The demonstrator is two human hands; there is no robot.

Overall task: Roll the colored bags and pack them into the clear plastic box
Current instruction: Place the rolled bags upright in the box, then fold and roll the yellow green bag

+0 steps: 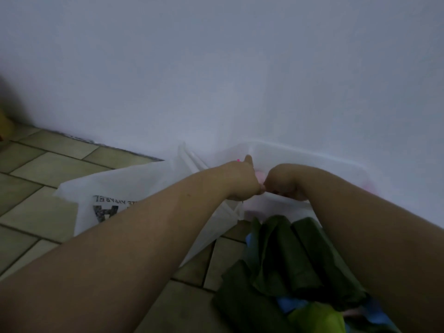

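The clear plastic box point(302, 151) stands on the floor against the white wall. Both my arms reach into it. My left hand point(242, 179) and my right hand point(282, 181) meet over the box's near side, fingers curled down and fingertips touching. A pale pink bag point(260, 175) shows between them; most of it is hidden by the hands. More pink shows faintly through the box's right wall point(367, 186). In front of the box lies a pile of dark green bags point(288, 255), some rolled, with blue point(290, 305) and lime green point(317, 318) bags under them.
A large white plastic bag point(115, 186) with black print lies on the tiled floor point(36, 169) left of the box, under my left forearm. A clear plastic piece point(189, 157), perhaps the lid, leans beside the box's left corner. The wall closes off the far side.
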